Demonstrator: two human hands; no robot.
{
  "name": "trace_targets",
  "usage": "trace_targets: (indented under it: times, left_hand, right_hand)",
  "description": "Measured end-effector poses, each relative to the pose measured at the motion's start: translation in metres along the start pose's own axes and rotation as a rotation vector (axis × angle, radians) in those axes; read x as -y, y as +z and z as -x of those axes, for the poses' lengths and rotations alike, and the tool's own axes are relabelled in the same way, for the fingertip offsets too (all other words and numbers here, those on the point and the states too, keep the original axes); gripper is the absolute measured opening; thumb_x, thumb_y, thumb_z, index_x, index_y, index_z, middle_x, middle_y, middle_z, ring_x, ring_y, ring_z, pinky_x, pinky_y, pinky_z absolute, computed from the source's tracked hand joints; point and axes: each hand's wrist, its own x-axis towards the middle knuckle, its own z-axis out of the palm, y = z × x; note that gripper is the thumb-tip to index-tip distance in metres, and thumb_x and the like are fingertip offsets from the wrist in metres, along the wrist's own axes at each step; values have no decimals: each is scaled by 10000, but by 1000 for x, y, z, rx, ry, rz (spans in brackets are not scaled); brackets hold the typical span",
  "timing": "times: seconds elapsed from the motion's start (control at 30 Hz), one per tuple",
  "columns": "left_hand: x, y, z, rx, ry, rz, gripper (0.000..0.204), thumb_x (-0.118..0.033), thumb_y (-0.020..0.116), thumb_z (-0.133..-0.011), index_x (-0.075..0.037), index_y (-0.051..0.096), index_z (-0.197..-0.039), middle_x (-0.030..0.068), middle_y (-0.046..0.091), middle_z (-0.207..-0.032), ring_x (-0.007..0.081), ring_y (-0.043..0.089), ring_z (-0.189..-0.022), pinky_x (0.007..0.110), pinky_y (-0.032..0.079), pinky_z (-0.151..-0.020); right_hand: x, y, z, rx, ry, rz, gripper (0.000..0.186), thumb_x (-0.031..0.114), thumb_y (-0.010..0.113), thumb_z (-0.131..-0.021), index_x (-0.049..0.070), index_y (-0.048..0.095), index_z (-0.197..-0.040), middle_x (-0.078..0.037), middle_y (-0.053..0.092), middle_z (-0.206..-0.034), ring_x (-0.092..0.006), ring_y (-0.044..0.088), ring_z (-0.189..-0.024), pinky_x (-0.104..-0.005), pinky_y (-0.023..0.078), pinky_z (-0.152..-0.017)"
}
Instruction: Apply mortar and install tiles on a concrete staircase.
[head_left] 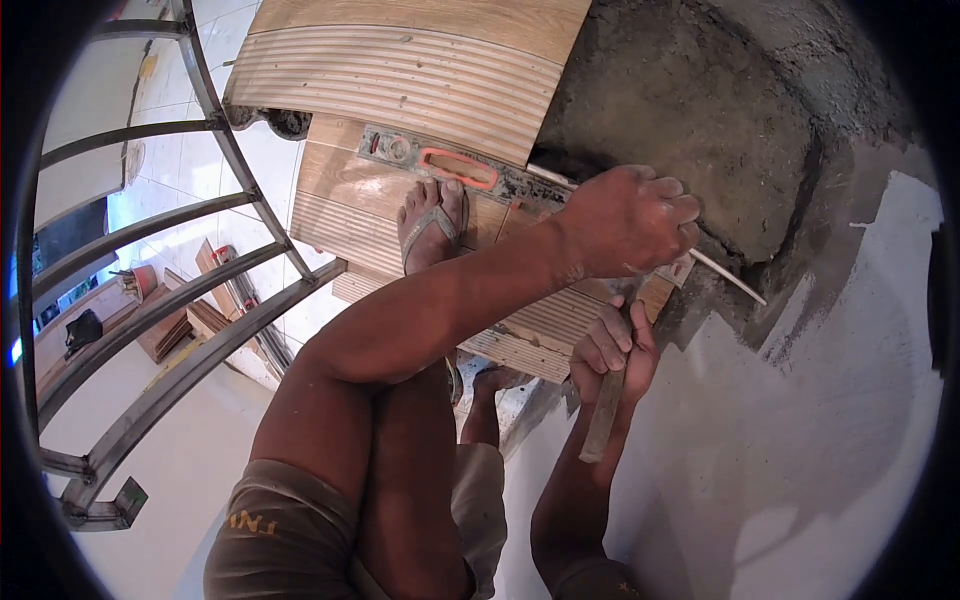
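Observation:
My left hand is closed in a fist around a long thin pale rod, which sticks out on both sides of it over the step edge. Just below, my right hand grips a flat, narrow grey-brown bar between thumb and fingers; its kind I cannot make out. A dusty spirit level with an orange-rimmed opening lies across the wood-look step tile, its far end hidden behind my left hand and forearm. My foot in a flip-flop stands right beside the level.
Ribbed, wood-look stair tiles rise ahead. Rough grey mortar fills the area at the upper right, beside a partly whitewashed wall. A steel railing runs along the left. Beyond it lie stacked boards and a bucket.

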Motion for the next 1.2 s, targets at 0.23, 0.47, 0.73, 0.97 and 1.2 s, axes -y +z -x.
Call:
trace_targets:
  times: [0.23, 0.47, 0.73, 0.97, 1.2]
  left_hand:
    - [1, 3, 0, 13, -10, -27, 222, -351, 727, -789, -136, 673, -805, 0, 609, -912, 171, 658, -886, 337, 551, -708]
    - [2, 2, -1, 85, -20, -26, 238, -375, 724, -816, -143, 676, -836, -9, 606, -926, 168, 656, -901, 345, 548, -708]
    - [3, 0, -3, 63, -18, -19, 223, -354, 730, -795, -139, 675, -815, -10, 587, -877, 172, 653, -877, 339, 549, -711]
    - [1, 1, -1, 48, -25, -24, 195, -329, 727, -793, -142, 677, -818, -15, 585, -873, 166, 652, -862, 336, 549, -698]
    - [0, -1, -1, 49, -26, -21, 98, -240, 686, -791, -147, 715, -783, 1, 659, -897, 173, 683, -944, 349, 578, -729]
  right_hand:
    - [1, -2, -2, -12, 48, -46, 345, 308, 394, -1117, 7, 554, -1169, 6, 480, -685, -113, 476, -516, -288, 399, -496]
    - [-6, -3, -4, -26, -21, -170, 359, 302, 384, -1117, 4, 573, -1175, 3, 484, -680, -116, 482, -514, -303, 410, -492]
    - [-5, 6, -2, -8, 36, -65, 366, 301, 371, -1120, 7, 582, -1174, 9, 482, -675, -119, 482, -507, -286, 409, -482]
    - [-6, 5, -4, -14, -42, -115, 355, 307, 372, -1120, 13, 565, -1168, 9, 487, -683, -122, 489, -513, -293, 410, -478]
    - [-3, 9, -6, -17, 42, -146, 365, 323, 366, -1125, 16, 561, -1149, 2, 489, -687, -126, 494, -519, -302, 412, -490]
